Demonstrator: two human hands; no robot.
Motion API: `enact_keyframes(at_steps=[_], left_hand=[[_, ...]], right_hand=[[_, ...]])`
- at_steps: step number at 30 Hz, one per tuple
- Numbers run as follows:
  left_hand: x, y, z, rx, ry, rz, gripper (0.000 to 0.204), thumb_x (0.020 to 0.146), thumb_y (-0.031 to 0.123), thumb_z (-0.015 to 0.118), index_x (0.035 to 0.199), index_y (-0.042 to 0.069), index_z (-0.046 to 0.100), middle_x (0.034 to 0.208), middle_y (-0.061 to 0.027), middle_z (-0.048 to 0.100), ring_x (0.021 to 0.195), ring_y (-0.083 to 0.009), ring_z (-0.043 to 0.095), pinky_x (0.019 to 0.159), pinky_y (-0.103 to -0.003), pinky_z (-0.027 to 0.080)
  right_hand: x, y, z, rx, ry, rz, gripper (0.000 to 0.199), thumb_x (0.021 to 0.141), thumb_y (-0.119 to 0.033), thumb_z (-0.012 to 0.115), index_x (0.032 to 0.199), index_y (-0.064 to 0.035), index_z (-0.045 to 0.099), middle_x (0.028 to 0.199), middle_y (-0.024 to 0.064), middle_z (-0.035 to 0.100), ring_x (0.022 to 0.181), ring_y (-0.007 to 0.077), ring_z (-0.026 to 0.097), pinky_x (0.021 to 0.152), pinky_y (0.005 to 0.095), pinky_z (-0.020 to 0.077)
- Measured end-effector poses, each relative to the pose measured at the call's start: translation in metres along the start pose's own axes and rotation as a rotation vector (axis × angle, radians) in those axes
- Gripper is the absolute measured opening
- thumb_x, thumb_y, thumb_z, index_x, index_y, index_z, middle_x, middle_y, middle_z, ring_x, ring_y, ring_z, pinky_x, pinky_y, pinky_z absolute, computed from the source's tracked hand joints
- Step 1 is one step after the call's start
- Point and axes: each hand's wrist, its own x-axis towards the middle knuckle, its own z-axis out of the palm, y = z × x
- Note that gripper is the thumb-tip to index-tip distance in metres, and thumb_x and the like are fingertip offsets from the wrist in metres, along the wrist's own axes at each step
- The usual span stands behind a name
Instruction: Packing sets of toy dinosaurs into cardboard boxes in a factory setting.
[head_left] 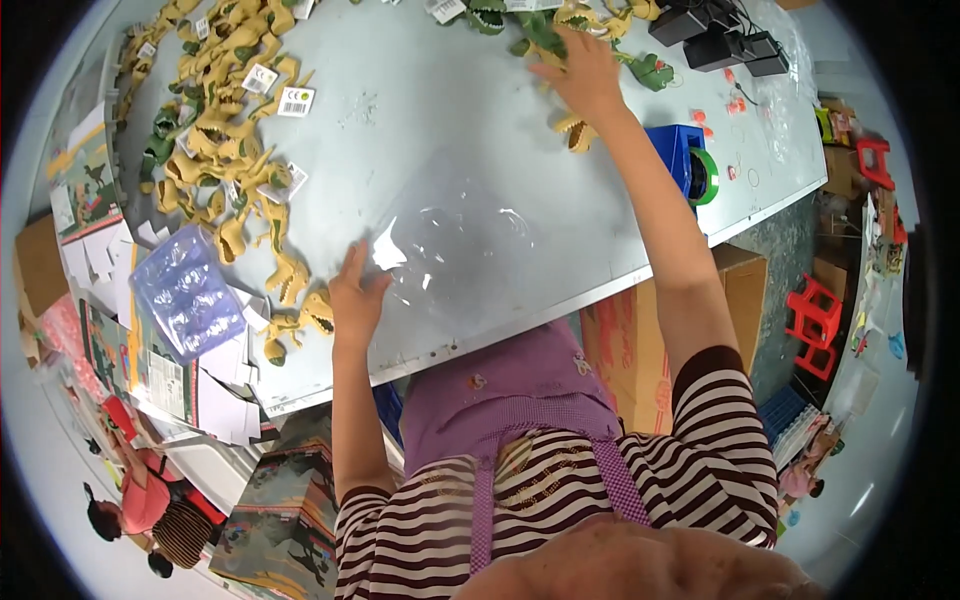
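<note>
A clear plastic blister tray (465,250) lies on the table in front of me, its outline faint against the pale top. By its left edge is my left hand (357,297), thumb and fingers apart, with no object in it; whether it touches the plastic I cannot tell. My right hand (585,78) reaches to the far side with its fingers spread, over a few yellow and green toy dinosaurs. One yellow dinosaur toy (576,132) lies just below that hand, partly covered by it. Under the fingertips the contact is hidden.
Many tagged yellow toy dinosaurs (235,125) heap along the left side. Stacked blister trays (187,292) lie on printed cards at the left edge. Right of my forearm stand a blue tape dispenser (675,155) and black adapters (715,40). Cardboard boxes (640,350) sit below the table.
</note>
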Motion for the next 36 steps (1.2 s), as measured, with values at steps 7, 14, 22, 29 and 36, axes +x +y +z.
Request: enact_keyframes(at_steps=[7, 14, 22, 29, 36], left_hand=[[0.004, 0.041, -0.011, 0.070, -0.010, -0.081, 0.056, 0.071, 0.011, 0.070, 0.124, 0.007, 0.049, 0.122, -0.0186, 0.051, 0.113, -0.0337, 0.046, 0.096, -0.037, 0.038], [0.036, 0.053, -0.017, 0.074, 0.001, 0.065, 0.048, 0.076, 0.013, 0.066, 0.121, 0.010, 0.052, 0.115, -0.0156, 0.055, 0.107, -0.0321, 0.047, 0.092, -0.038, 0.039], [0.097, 0.032, -0.023, 0.021, 0.312, 0.085, 0.041, 0.080, 0.011, 0.060, 0.120, 0.008, 0.051, 0.113, -0.0160, 0.055, 0.107, -0.0359, 0.047, 0.089, -0.041, 0.039], [0.121, -0.011, 0.011, 0.568, 0.391, 0.193, 0.048, 0.086, 0.032, 0.052, 0.130, 0.017, 0.042, 0.139, -0.0128, 0.034, 0.127, -0.0385, 0.027, 0.103, -0.050, 0.018], [0.117, -0.020, 0.008, 0.491, 0.389, 0.144, 0.048, 0.085, 0.034, 0.053, 0.129, 0.018, 0.044, 0.140, -0.0102, 0.033, 0.129, -0.0370, 0.024, 0.102, -0.052, 0.017]], right_hand=[[0.020, -0.034, 0.036, -0.353, -0.484, -0.098, 0.051, 0.080, -0.046, 0.055, 0.114, -0.0094, 0.051, 0.098, 0.0032, 0.059, 0.098, 0.0203, 0.049, 0.090, 0.0465, 0.0275], [-0.075, -0.060, 0.007, 0.132, -0.347, -0.559, 0.032, 0.076, -0.023, 0.061, 0.106, -0.0137, 0.056, 0.082, 0.0013, 0.054, 0.089, 0.0180, 0.050, 0.091, 0.0464, 0.0323], [-0.029, -0.042, -0.013, 0.509, -0.155, -0.365, 0.022, 0.070, -0.018, 0.071, 0.090, -0.0127, 0.063, 0.089, 0.0048, 0.056, 0.091, 0.0258, 0.050, 0.084, 0.0405, 0.0377], [0.128, -0.054, 0.038, 0.399, 0.044, -0.237, 0.048, 0.077, -0.035, 0.064, 0.120, -0.0172, 0.051, 0.118, 0.0112, 0.048, 0.108, 0.0317, 0.044, 0.089, 0.0428, 0.0358], [0.250, -0.135, 0.054, 0.198, -0.307, -0.146, 0.065, 0.084, -0.050, 0.051, 0.136, -0.0164, 0.031, 0.140, 0.0171, 0.025, 0.124, 0.0399, 0.028, 0.099, 0.0561, 0.0253]])
